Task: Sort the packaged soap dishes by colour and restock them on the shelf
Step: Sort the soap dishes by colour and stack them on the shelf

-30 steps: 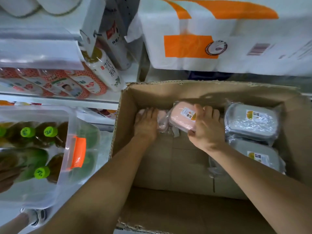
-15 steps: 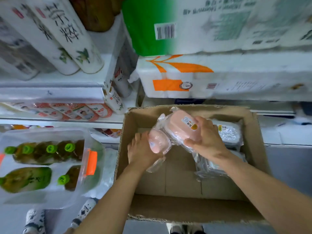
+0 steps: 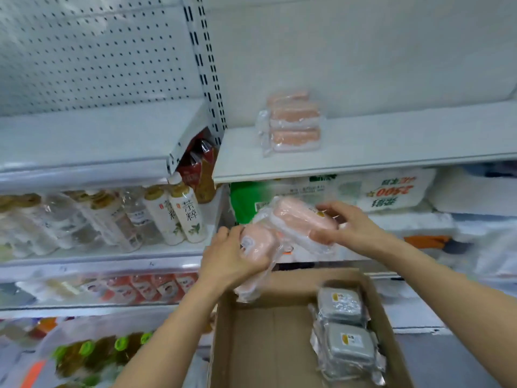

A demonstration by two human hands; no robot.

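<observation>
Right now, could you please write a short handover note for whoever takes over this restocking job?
Left hand grips a pink soap dish; right hand grips another pink soap dish, both raised above the cardboard box.
Done: a stack of pink dishes sits on the white shelf.
Left: shelve the two held dishes, probably with that stack, then the grey soap dishes lying in the box's right side, kept apart by colour.

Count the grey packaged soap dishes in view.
2 visible: both in the cardboard box at its right side, one grey dish farther back, the other nearer. More may lie hidden beneath them.
</observation>
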